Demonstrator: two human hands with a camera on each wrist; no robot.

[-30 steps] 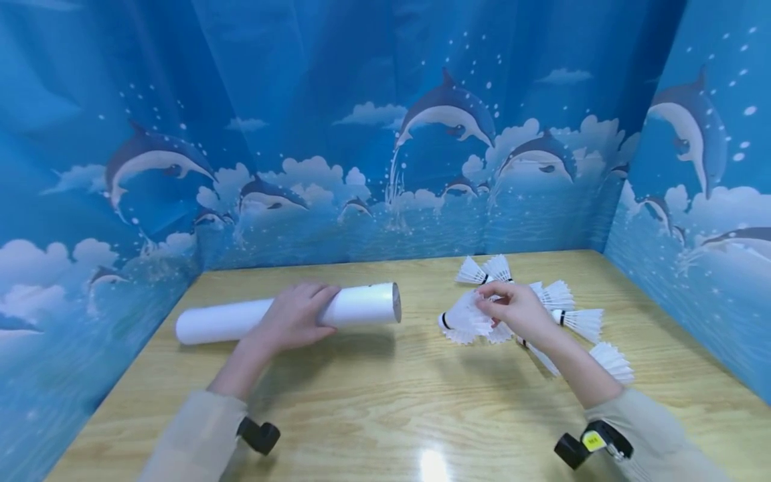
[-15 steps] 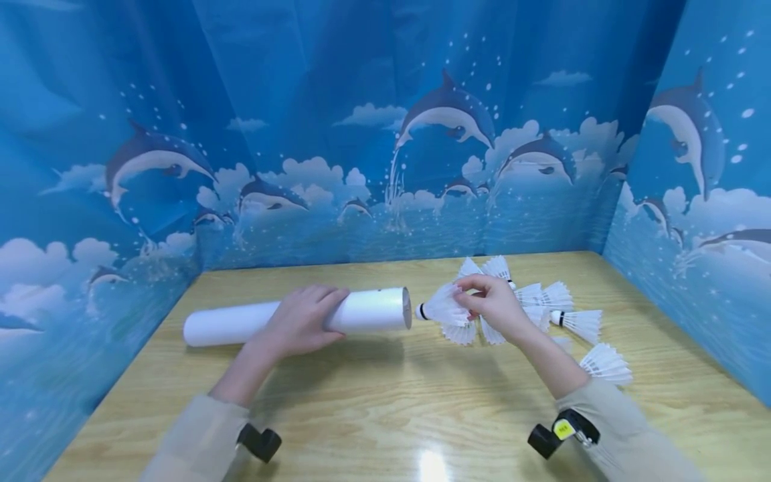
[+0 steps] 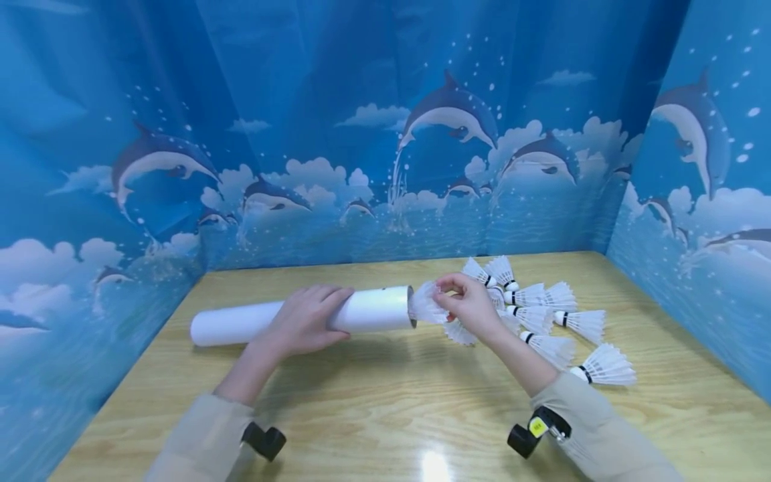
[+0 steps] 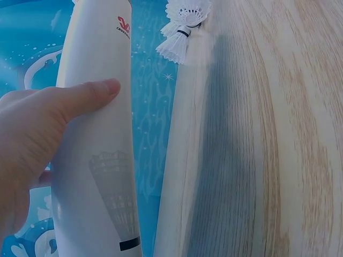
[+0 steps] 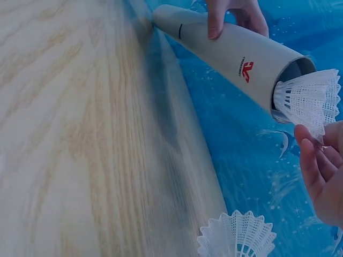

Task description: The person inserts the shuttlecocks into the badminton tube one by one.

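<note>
My left hand (image 3: 308, 320) grips a long white shuttlecock tube (image 3: 241, 324) around its middle, holding it on its side above the table. A red logo and a printed shuttlecock picture mark the tube's wall in the left wrist view. With thumb and fingertips my right hand (image 3: 472, 308) pinches the feathered skirt edge of a white shuttlecock (image 5: 308, 96). Its cork end is inside the tube's open right mouth and hidden there, while the skirt sticks out. Just under the right hand another shuttlecock (image 3: 460, 332) lies on the table.
Several white shuttlecocks with black bands lie in a loose group on the right of the wooden table (image 3: 385, 415), one (image 3: 605, 365) nearest the front. A blue dolphin-print curtain (image 3: 337, 134) closes off the back and sides.
My right hand has carried the shuttlecock leftward from the group, and its cork end has entered the tube's mouth. The tube has shifted slightly right in my left hand.
</note>
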